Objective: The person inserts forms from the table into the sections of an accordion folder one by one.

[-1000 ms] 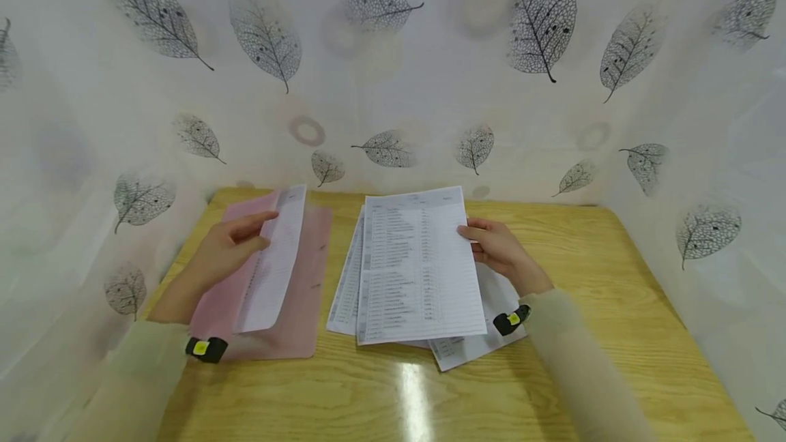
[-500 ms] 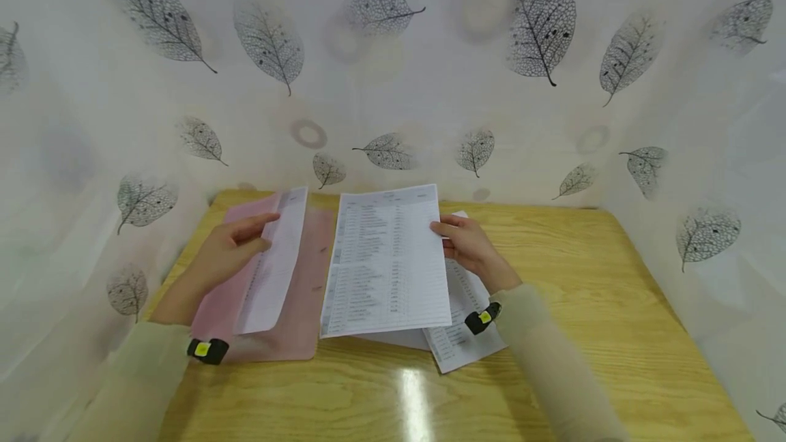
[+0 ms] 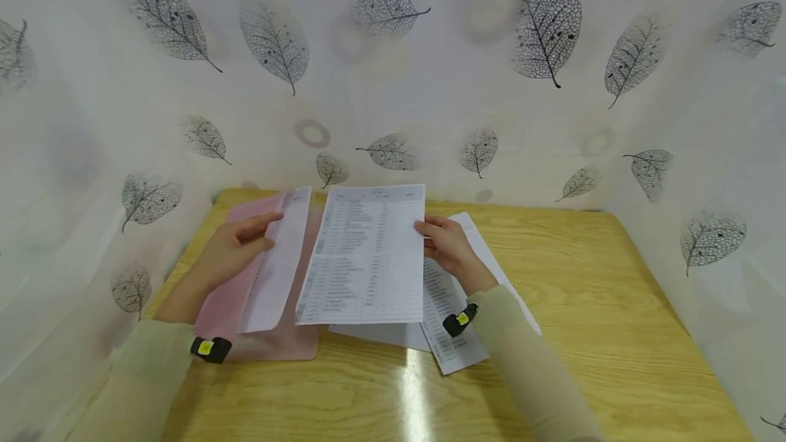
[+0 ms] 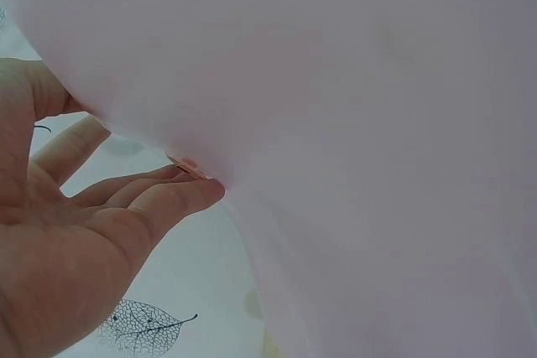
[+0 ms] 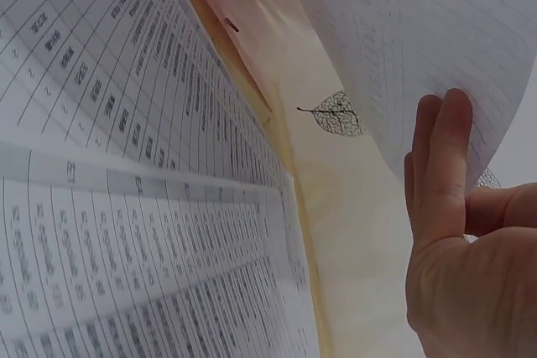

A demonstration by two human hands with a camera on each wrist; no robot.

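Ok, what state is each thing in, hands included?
Pink folder: open, cover lifted
Folder's sheet: tilted up
Raised sheet: tilted, printed side showing
Table sheets: lying overlapped, partly hidden
Left hand: pinching the folder's edge
Right hand: pinching the raised sheet's right edge

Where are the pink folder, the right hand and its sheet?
Pink folder (image 3: 291, 344), head view: right panel's lower part.
Right hand (image 3: 450, 244), head view: middle of the hand.
Its sheet (image 3: 367, 258), head view: middle of the printed face.
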